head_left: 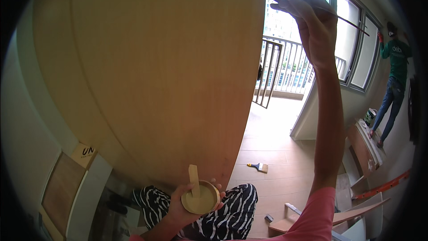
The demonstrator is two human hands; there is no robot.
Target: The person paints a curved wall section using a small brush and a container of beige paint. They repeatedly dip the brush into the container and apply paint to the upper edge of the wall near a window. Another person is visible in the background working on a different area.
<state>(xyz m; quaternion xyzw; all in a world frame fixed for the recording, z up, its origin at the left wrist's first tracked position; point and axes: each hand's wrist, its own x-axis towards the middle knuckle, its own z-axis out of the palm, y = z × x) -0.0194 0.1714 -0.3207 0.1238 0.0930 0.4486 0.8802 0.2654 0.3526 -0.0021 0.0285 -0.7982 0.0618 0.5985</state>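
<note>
Low in front of my lap, my left hand is wrapped round a small round bowl of tan liquid. A flat wooden stick stands tilted in the bowl, leaning on its far rim. High on the right, my right hand is closed on a thin paintbrush, its long dark handle pointing right. The brush's other end is beside the upper right edge of a large wooden door panel; whether it touches the edge I cannot tell.
A wide paintbrush lies on the tiled floor. At the far right a person stands on a raised board near a paint can. Wood pieces and an orange level-like bar lie lower right. A cardboard box sits at left.
</note>
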